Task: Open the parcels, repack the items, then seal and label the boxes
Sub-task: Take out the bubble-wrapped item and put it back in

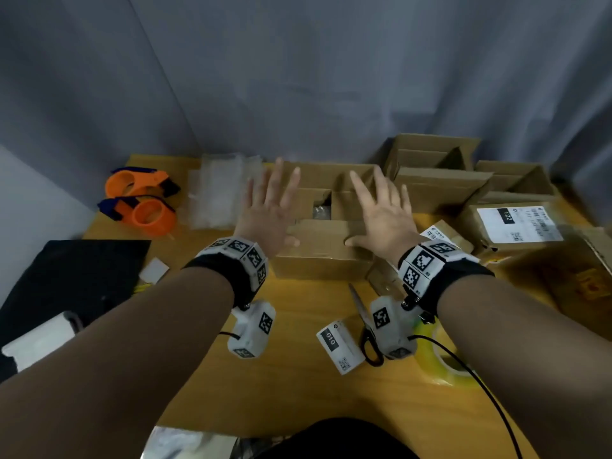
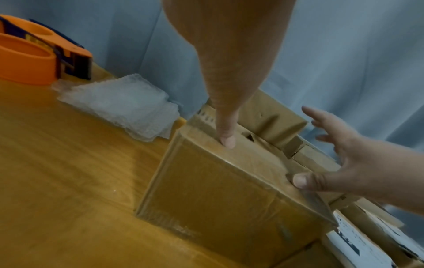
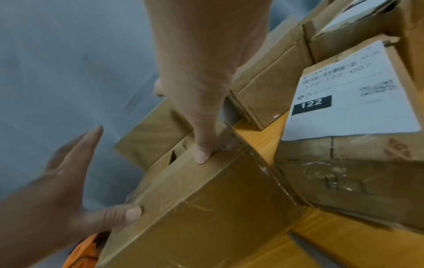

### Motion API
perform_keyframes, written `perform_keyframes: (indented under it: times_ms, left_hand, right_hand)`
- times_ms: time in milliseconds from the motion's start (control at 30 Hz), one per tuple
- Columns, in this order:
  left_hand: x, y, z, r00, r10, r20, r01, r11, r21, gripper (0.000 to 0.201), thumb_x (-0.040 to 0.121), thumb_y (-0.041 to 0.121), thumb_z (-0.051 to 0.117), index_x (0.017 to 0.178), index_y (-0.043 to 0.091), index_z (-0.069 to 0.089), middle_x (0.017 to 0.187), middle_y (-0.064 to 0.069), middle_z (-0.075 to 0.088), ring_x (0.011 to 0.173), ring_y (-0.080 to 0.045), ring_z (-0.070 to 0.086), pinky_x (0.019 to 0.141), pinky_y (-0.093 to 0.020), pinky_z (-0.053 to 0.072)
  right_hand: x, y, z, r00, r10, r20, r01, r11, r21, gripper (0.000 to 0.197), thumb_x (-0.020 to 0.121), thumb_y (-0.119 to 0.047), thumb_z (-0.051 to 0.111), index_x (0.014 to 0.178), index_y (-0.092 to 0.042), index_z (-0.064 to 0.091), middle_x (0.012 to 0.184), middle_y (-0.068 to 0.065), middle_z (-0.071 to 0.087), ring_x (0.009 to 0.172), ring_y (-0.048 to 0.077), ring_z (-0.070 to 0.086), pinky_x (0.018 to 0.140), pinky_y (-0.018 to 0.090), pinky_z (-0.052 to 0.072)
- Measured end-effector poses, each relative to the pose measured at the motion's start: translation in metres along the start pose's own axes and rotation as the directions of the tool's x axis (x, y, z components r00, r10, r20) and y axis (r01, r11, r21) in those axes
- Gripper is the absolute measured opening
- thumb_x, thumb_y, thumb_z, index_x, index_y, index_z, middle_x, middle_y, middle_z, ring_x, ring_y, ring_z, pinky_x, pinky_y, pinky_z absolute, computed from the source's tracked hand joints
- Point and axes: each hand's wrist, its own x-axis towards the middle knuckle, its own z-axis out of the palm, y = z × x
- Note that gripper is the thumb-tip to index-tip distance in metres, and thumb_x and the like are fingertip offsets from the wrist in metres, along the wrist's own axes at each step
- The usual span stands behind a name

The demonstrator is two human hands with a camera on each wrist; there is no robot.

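A brown cardboard box (image 1: 321,256) stands in the middle of the wooden table, its near flap folded down and its far flaps partly up. Through the gap between the flaps a small clear-wrapped item (image 1: 321,211) shows inside. My left hand (image 1: 270,207) hovers over the box's left side with fingers spread straight; its thumb (image 2: 227,141) presses on the near flap. My right hand (image 1: 381,210) is spread the same way over the right side, its thumb (image 3: 203,154) pressing the same flap near the corner. Neither hand holds anything.
Two orange tape dispensers (image 1: 142,200) and a stack of bubble wrap (image 1: 218,193) lie at the back left. Open empty boxes (image 1: 430,160) and a parcel labelled 122 (image 1: 516,226) crowd the right. Scissors (image 1: 364,323), a loose 010 label (image 1: 337,346) and a yellow tape roll (image 1: 443,359) lie nearer me.
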Motion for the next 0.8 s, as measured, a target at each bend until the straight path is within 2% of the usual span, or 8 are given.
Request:
perform_keyframes:
  times_ms: [100, 200, 333, 433, 500, 600, 667, 800]
  left_hand:
    - [0.013, -0.002, -0.004, 0.999, -0.004, 0.035, 0.003, 0.999, 0.036, 0.140, 0.063, 0.075, 0.061, 0.132, 0.017, -0.046, 0.145, -0.017, -0.041, 0.140, -0.040, -0.024, 0.111, -0.053, -0.013]
    - [0.023, -0.005, -0.010, 0.996, 0.030, 0.084, -0.037, 0.995, 0.090, 0.142, 0.061, 0.077, 0.062, 0.135, 0.015, -0.042, 0.147, -0.019, -0.038, 0.140, -0.039, -0.026, 0.112, -0.054, -0.012]
    - [0.028, -0.002, -0.014, 0.988, 0.078, 0.132, -0.099, 0.983, 0.156, 0.141, 0.063, 0.075, 0.063, 0.139, 0.010, -0.036, 0.154, -0.015, -0.025, 0.144, -0.034, -0.018, 0.112, -0.055, -0.011]
    - [0.028, 0.003, -0.021, 0.949, 0.180, 0.259, -0.193, 0.981, 0.027, 0.124, 0.076, 0.054, 0.068, 0.145, 0.010, -0.026, 0.157, -0.014, 0.010, 0.144, -0.036, 0.010, 0.115, -0.054, 0.002]
    - [0.028, 0.003, -0.016, 0.902, 0.281, 0.329, -0.239, 0.957, -0.163, 0.100, 0.088, 0.037, 0.062, 0.150, 0.013, -0.012, 0.156, -0.015, 0.018, 0.141, -0.035, 0.022, 0.115, -0.048, 0.018]
    - [0.017, 0.008, 0.010, 0.879, 0.296, 0.374, -0.233, 0.950, -0.206, 0.070, 0.100, 0.043, 0.034, 0.152, 0.014, -0.003, 0.160, -0.009, -0.006, 0.147, -0.025, 0.002, 0.118, -0.041, 0.009]
    - [0.008, 0.016, 0.025, 0.906, 0.233, 0.354, -0.181, 0.968, -0.173, 0.079, 0.095, 0.060, 0.025, 0.151, 0.015, -0.008, 0.158, -0.006, -0.016, 0.147, -0.021, -0.010, 0.119, -0.041, -0.001]
    - [0.007, 0.019, 0.039, 0.921, 0.234, 0.310, -0.200, 0.970, -0.138, 0.105, 0.080, 0.078, 0.031, 0.149, 0.014, -0.015, 0.157, -0.008, -0.022, 0.145, -0.023, -0.016, 0.118, -0.044, -0.006]
  right_hand:
    - [0.016, 0.001, -0.002, 0.998, -0.053, 0.029, 0.056, 0.991, -0.119, 0.139, 0.063, -0.054, 0.080, 0.142, -0.033, -0.032, 0.152, 0.013, -0.035, 0.144, 0.034, -0.019, 0.114, 0.055, -0.012]
    - [0.030, 0.000, -0.009, 0.991, -0.111, 0.078, 0.126, 0.966, -0.225, 0.144, 0.057, -0.061, 0.080, 0.142, -0.032, -0.033, 0.152, 0.015, -0.034, 0.143, 0.033, -0.023, 0.111, 0.057, -0.016]
    - [0.038, -0.007, -0.014, 0.979, -0.166, 0.122, 0.193, 0.944, -0.269, 0.141, 0.060, -0.056, 0.081, 0.145, -0.028, -0.028, 0.156, 0.017, 0.008, 0.146, 0.034, 0.004, 0.116, 0.056, -0.004]
    - [0.037, -0.009, -0.011, 0.944, -0.293, 0.152, 0.319, 0.927, -0.198, 0.111, 0.077, -0.040, 0.074, 0.152, -0.023, -0.007, 0.143, 0.010, 0.033, 0.133, 0.029, 0.032, 0.112, 0.044, 0.019]
    - [0.033, -0.006, 0.001, 0.905, -0.342, 0.252, 0.380, 0.916, -0.124, 0.075, 0.095, -0.029, 0.053, 0.153, -0.022, 0.007, 0.155, 0.007, 0.020, 0.139, 0.030, 0.026, 0.112, 0.039, 0.022]
    - [0.022, -0.001, 0.024, 0.869, -0.326, 0.372, 0.357, 0.934, -0.016, 0.057, 0.104, -0.035, 0.024, 0.153, -0.019, -0.001, 0.161, 0.002, -0.010, 0.148, 0.020, -0.005, 0.119, 0.033, -0.001]
    - [0.018, 0.000, 0.035, 0.871, -0.320, 0.374, 0.352, 0.936, -0.019, 0.065, 0.101, -0.049, 0.017, 0.152, -0.018, -0.010, 0.159, 0.003, -0.019, 0.146, 0.017, -0.016, 0.119, 0.034, -0.010]
    - [0.021, 0.001, 0.046, 0.878, -0.295, 0.376, 0.339, 0.939, -0.054, 0.078, 0.094, -0.063, 0.014, 0.151, -0.018, -0.015, 0.157, 0.002, -0.023, 0.145, 0.015, -0.021, 0.118, 0.036, -0.013]
